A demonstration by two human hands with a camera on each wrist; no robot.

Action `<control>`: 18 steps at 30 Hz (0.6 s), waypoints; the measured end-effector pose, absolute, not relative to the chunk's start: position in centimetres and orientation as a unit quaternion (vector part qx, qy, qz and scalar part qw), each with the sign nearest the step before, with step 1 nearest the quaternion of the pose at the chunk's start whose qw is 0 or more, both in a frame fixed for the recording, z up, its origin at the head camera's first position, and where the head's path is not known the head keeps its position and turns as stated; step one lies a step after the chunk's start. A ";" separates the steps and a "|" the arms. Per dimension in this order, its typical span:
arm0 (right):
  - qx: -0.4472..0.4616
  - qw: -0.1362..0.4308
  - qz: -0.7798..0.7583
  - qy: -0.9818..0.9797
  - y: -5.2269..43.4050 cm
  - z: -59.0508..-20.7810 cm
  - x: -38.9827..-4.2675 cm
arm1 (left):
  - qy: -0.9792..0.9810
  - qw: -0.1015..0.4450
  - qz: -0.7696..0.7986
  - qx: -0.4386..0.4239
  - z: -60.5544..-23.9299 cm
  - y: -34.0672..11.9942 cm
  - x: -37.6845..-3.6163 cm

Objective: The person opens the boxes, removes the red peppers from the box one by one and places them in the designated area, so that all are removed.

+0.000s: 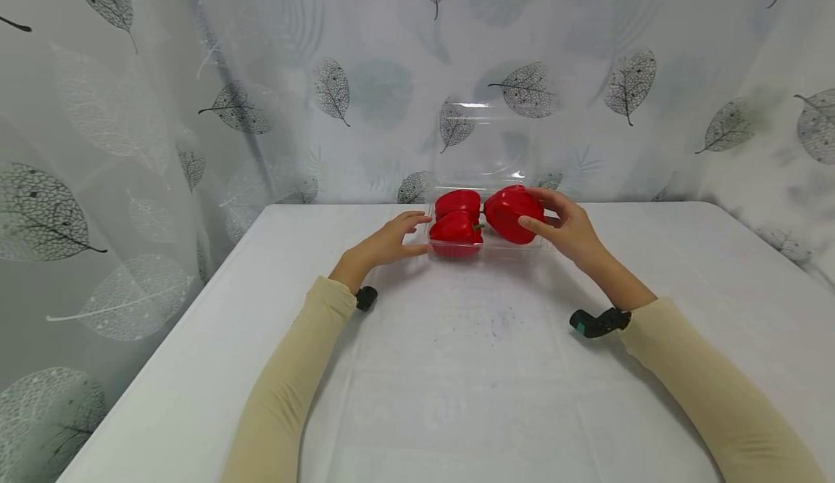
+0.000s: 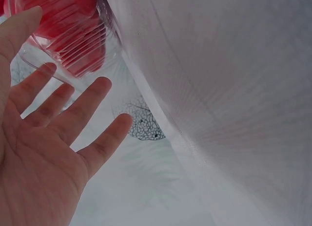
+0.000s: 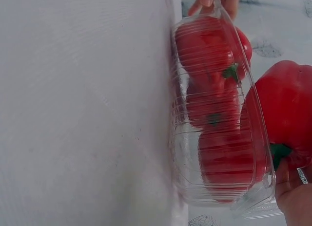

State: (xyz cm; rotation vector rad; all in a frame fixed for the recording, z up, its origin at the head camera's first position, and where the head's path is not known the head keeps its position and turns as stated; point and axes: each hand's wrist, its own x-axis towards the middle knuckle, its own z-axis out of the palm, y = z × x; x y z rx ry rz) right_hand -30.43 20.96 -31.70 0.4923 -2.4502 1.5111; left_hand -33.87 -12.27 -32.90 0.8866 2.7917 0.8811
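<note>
White table [image 1: 457,367]: R hand [image 1: 567,229] grips 1 pepper [image 1: 512,213], L hand [image 1: 391,240] flat, steadies tray [image 1: 450,251] w/ 2.

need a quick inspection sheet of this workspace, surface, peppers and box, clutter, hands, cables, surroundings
surface: white table with faint dark specks near its middle
job's things: clear plastic box with its lid up at the far side; two red peppers inside; a third red pepper at the box's right end
clutter: nothing seen
grippers: left hand, fingers straight, rests against the box's left end; right hand holds the third pepper
cables: nothing seen; a dark wrist unit under each forearm
surroundings: leaf-print curtain behind and at both sides
</note>
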 end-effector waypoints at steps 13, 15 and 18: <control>0.166 0.119 0.521 -0.829 21.1 -31.6 -30.2 | 0.914 0.040 0.284 0.288 -32.9 -12.2 -34.0; 0.166 0.121 0.523 -0.827 21.1 -31.6 -30.1 | 0.913 0.041 0.284 0.289 -33.0 -12.2 -34.0; 0.169 0.122 0.528 -0.823 21.1 -31.5 -30.2 | 0.912 0.042 0.288 0.289 -33.0 -12.2 -34.1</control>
